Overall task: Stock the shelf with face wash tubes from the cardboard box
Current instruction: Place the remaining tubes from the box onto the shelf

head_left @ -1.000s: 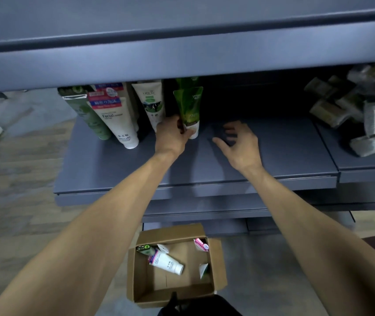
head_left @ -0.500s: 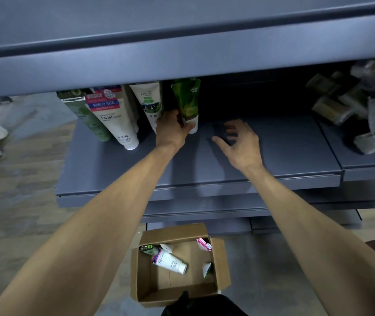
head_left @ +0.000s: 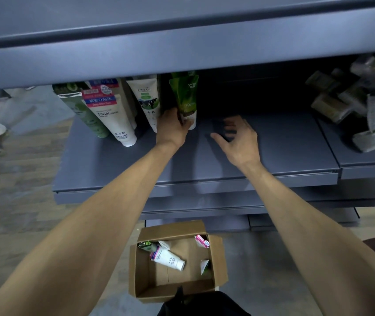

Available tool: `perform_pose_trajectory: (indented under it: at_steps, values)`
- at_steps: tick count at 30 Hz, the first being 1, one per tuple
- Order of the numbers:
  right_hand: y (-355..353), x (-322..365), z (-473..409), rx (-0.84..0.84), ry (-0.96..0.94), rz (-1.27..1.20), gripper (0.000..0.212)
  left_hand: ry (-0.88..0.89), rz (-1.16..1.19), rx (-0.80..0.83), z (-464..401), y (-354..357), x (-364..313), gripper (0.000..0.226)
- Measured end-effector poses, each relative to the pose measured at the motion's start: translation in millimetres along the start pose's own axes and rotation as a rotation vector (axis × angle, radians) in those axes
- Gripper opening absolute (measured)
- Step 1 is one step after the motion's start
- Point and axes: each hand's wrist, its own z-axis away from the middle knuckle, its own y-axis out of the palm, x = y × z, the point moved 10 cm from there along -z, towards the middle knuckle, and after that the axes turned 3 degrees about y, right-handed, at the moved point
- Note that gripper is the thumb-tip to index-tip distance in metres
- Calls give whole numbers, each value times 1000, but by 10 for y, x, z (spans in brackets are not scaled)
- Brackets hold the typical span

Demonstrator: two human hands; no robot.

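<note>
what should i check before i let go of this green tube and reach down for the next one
1. Green tube standing cap down on the shelf: ok, looks upright.
2. Left hand grip: ok, fingers curled round the tube's lower end.
3. Tube steady without support: cannot tell, it is held.
4. Room to its right for more tubes: ok, bare shelf there; right hand hovers open over it.
5. Neighbouring white tube undisturbed: ok, standing just left of the green one.
6. Stock left in the cardboard box: ok, a white tube and a few others lie inside.
</note>
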Motion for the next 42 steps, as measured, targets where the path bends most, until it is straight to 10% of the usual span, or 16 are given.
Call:
perform_pose_trajectory:
  at_steps: [11,42]
  values:
    - [4,5,15,3,24,-37,50,-19,-172,-149,633,-173,-5,50]
    - [763,673,2422,171,-95,466,40,474,-579,296,2524,-545,1310,33]
